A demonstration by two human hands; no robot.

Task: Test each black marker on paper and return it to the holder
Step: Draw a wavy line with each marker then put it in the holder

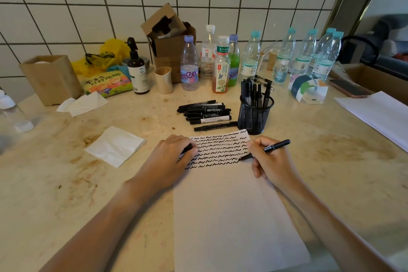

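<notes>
A white sheet of paper (231, 210) lies in front of me, its top part covered in rows of black squiggles. My right hand (270, 161) grips a black marker (276, 146) with its tip on the paper at the right end of a squiggle row. My left hand (172, 157) rests on the paper's left edge and holds a small black piece, probably the marker's cap (188, 148). Several black markers (205, 112) lie in a pile behind the paper. A black mesh holder (254, 115) beside the pile holds several markers upright.
Several plastic bottles (249, 59) stand along the tiled wall with a cardboard box (170, 51), a pump bottle (138, 70) and a cup (163, 79). White tissues (114, 146) lie to the left. A phone (348, 88) and more paper (379, 112) sit at the right.
</notes>
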